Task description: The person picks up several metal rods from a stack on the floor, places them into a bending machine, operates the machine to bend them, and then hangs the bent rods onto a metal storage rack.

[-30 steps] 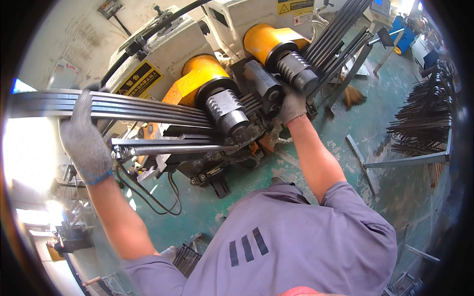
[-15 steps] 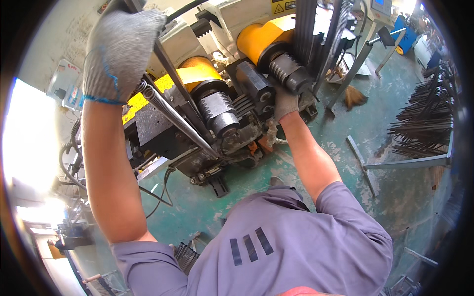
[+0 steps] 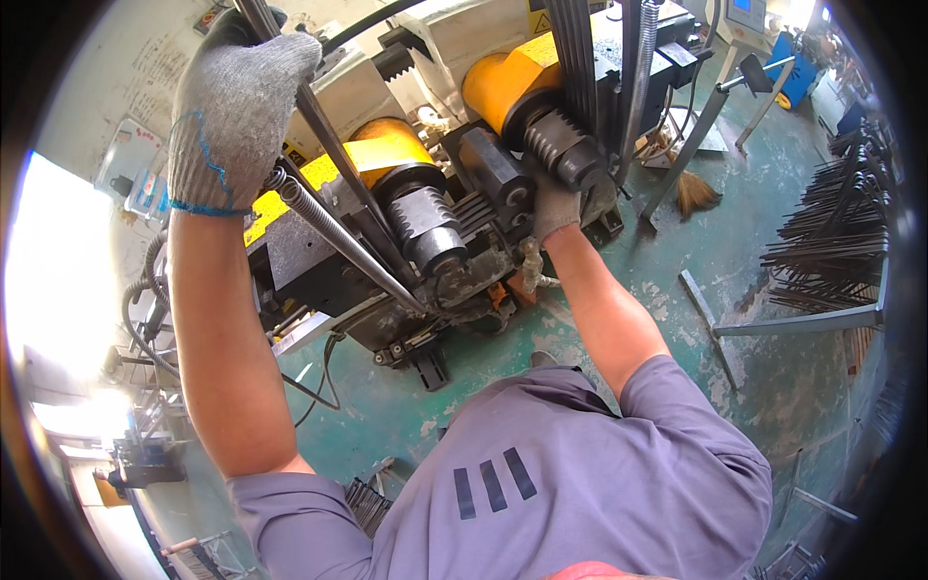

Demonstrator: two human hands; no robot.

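My left hand [image 3: 232, 116], in a grey knitted glove with a blue-edged cuff, is raised at the upper left. It is closed round long dark steel bars [image 3: 340, 159], which slant down beside the left ribbed black roller [image 3: 423, 224] of a machine. A coil spring on a rod [image 3: 319, 217] runs below that hand. Low by the right ribbed roller [image 3: 561, 145] is my right hand [image 3: 556, 208], also gloved. It reaches in next to a black faceted block [image 3: 498, 166]; its fingers are hidden by the machine parts.
Yellow housings [image 3: 512, 82] carry the rollers. More dark bars [image 3: 575, 68] stand upright at the right roller, near a second spring [image 3: 640, 87]. To the right, a heap of thin dark rods [image 3: 822, 242] lies on a metal rack [image 3: 802, 321]. A broom head [image 3: 696, 193] rests on the green floor.
My left hand has shifted slightly down, and the bars in it have swung a little, now showing more than one side by side. My right hand stays at nearly the same spot.
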